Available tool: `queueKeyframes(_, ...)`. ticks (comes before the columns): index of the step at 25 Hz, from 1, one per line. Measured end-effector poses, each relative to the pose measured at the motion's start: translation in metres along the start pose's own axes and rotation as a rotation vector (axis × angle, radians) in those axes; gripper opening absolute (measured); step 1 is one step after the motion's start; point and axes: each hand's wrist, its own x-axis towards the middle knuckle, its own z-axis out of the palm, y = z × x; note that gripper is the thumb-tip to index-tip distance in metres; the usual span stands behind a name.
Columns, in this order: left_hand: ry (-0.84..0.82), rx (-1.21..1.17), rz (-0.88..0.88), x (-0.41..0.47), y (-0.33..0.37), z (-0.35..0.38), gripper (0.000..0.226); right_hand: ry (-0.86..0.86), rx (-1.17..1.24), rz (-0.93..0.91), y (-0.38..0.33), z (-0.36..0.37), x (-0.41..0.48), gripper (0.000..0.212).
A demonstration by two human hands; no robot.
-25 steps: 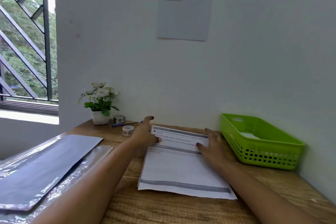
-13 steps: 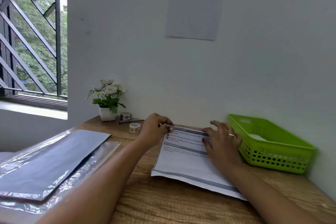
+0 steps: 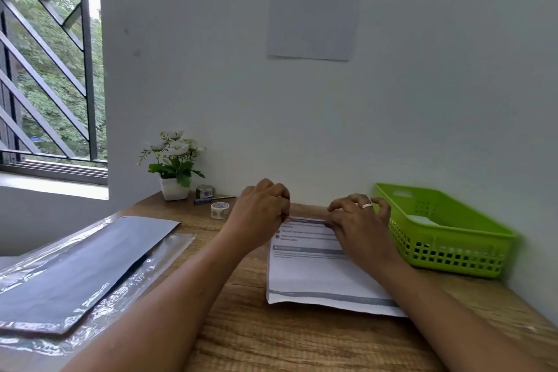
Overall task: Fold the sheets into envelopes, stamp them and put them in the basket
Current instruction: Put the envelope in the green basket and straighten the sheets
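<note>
On the sheet — left hand, right hand pinch its far edge.

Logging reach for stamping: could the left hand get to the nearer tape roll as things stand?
Probably yes: the nearer tape roll lies just left of the left hand, with bare table between; that hand would first have to release the sheet.

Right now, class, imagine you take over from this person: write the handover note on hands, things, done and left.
Left hand pinches the far edge of the sheet.
Right hand pinches the same edge.
The sheet lies on the table, beside the green basket. A tape roll sits behind the left hand.
Done: something white lies in the basket.
Left: fold, stamp, put in basket.
</note>
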Motion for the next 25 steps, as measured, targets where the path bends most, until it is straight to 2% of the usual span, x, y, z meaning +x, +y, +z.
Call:
queueKeyframes(3,-0.02,0.041,-0.064,-0.004,-0.016,-0.004,0.017,-0.087,-0.041,0.074,0.024,-0.001,-0.005,0.012)
queueKeyframes(8,-0.024,0.047,-0.109,-0.006,-0.027,-0.001,0.016,-0.105,0.03,0.109,0.042,0.001,-0.007,0.004)
queueKeyframes(11,-0.053,0.029,-0.112,-0.007,-0.029,0.002,0.019,-0.083,0.024,0.07,0.038,0.002,-0.007,0.003)
queueKeyframes(15,-0.078,-0.014,-0.028,-0.004,-0.018,0.01,0.024,-0.067,0.043,0.008,0.028,0.002,-0.006,0.004)
queueKeyframes(20,-0.19,-0.021,-0.003,-0.005,-0.011,0.02,0.027,-0.06,0.059,-0.096,0.024,0.004,-0.004,0.008)
queueKeyframes(25,-0.291,-0.057,-0.058,-0.006,-0.018,0.017,0.029,-0.104,-0.076,-0.169,0.039,0.002,-0.003,0.014)
